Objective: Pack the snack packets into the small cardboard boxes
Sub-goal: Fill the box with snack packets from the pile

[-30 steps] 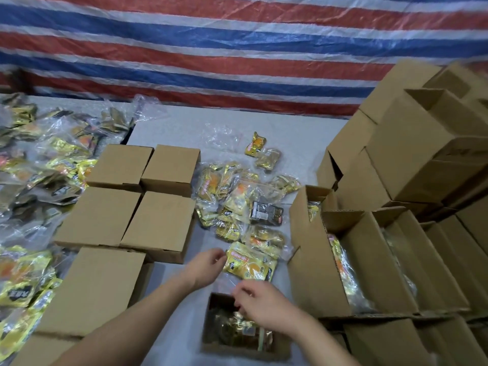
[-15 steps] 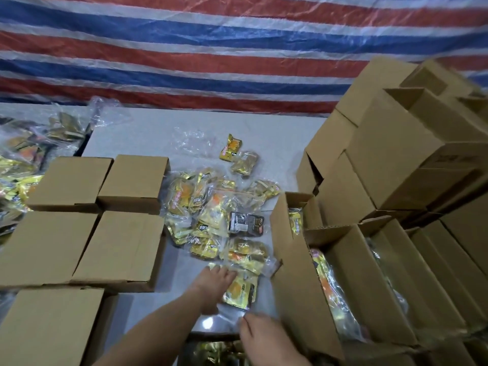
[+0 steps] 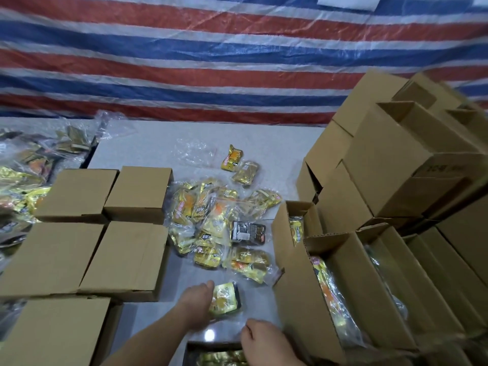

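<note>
My left hand [image 3: 196,306] grips the left edge of a clear bag holding a yellow snack packet [image 3: 225,299], low over the grey table. My right hand [image 3: 264,342] is at the bag's lower right corner, above a small open cardboard box [image 3: 188,351] at the bottom edge; gold packets lie inside the box. The right hand's fingers are hidden. A loose pile of snack packets [image 3: 219,228] lies on the table just beyond my hands.
Several closed small boxes [image 3: 132,257] stand to the left. Open boxes [image 3: 330,291] with packets inside stand to the right, and more boxes are stacked [image 3: 396,167] behind them. Bags of packets [image 3: 23,180] fill the far left. A striped tarp [image 3: 211,62] hangs behind.
The view tilted up and shifted right, so the open box slid to the bottom edge. Both hands with the bagged yellow packet now sit lower in the frame, nearer that box.
</note>
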The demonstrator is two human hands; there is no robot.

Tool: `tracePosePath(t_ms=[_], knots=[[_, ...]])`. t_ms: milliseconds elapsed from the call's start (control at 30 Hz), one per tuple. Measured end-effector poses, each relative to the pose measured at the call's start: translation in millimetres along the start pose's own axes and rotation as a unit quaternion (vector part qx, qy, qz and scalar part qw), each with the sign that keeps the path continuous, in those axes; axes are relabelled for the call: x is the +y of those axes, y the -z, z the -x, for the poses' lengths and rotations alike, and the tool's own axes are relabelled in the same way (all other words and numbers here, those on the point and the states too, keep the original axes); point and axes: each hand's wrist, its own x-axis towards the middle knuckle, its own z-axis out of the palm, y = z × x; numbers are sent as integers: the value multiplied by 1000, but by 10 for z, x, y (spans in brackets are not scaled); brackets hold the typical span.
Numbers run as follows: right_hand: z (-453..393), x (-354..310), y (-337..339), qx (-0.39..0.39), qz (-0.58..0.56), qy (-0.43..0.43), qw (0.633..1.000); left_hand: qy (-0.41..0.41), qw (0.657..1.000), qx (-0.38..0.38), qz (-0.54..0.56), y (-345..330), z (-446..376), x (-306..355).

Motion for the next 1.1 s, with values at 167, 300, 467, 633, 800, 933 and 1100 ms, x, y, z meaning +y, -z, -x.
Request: tracePosePath(t_ms=[167,300,467,633,800,933,1100], knots=[[-2,-44,39,-11,-16,-14,1000,54,972,32,224,388,301,-107],[-47,-150,137,-8,-64,-15,998,44,913,91,395,866,584,-123],[14,-650,572,24,-471,51,880,-36,813,129,567,1509,1035,23],[126,-1011,1015,-74,-634,186,747,-166,758,76,626,1910,1402,300],[243,-1128,1186,-72,-648,156,742,-175,816,129,535,2088,1492,567],[307,-1063,1190,-60,-680,144,716,-132,841,98,516,2129,1516,708],[401,-996,1184,0,-682,178,709,-103,851,116,501,2000,1590,659]])
